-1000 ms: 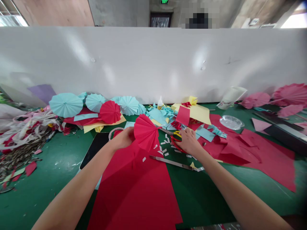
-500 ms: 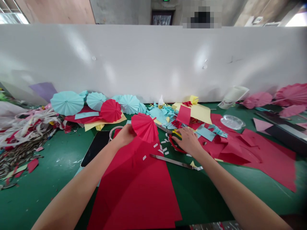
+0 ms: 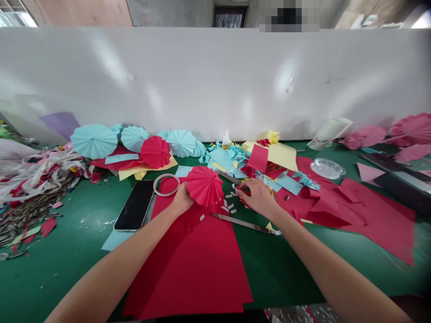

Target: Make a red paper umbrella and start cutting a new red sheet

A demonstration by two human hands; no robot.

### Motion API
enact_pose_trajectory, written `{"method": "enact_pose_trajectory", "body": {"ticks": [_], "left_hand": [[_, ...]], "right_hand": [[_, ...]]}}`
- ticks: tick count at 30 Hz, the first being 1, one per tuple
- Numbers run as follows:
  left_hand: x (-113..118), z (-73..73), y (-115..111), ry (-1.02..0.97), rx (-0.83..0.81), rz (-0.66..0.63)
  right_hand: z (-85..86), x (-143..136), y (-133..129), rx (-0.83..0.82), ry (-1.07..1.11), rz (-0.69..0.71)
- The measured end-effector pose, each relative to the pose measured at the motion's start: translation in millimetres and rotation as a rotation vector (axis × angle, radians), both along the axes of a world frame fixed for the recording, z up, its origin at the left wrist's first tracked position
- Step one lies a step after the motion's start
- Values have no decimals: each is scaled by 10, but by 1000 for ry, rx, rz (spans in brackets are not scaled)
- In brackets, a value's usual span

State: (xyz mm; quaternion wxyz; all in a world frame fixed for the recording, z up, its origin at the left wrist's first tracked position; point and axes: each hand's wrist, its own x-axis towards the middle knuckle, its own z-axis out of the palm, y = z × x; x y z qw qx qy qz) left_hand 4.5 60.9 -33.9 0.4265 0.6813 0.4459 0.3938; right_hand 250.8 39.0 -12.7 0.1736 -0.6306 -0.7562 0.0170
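My left hand (image 3: 182,200) is closed on the edge of a round, pleated red paper fan (image 3: 204,185), which it holds above a long red paper sheet (image 3: 193,264). The fan's folds spread out from its middle and face up toward me. To the right, my right hand (image 3: 259,197) has its fingers curled round the red and yellow handles of a pair of scissors (image 3: 230,178). The scissor blades point left toward the fan, apart from it. Small white paper bits (image 3: 230,207) lie between the hands, above a slim metal blade (image 3: 240,223).
A phone (image 3: 134,206) and a pale ring (image 3: 156,188) lie left. Blue pleated fans (image 3: 94,141) and another red one (image 3: 155,151) line the white partition (image 3: 208,80). Paper scraps (image 3: 220,159), red sheets (image 3: 373,220), a clear dish (image 3: 327,168) and a leaning cup (image 3: 328,133) are right.
The red fan has turned from a tilted half view to a fuller round facing me. My right hand has gone from lying over the scissors to gripping their handles.
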Motion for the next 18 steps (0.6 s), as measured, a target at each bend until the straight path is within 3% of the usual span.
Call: {"method": "enact_pose_trajectory", "body": {"ticks": [12,18], "left_hand": [[7,76,-19,362,290,18],[-10,61,12,449,348,140]], "right_hand": [[25,-21,2,10,30,41],[6,-20,6,21,38,55]]}}
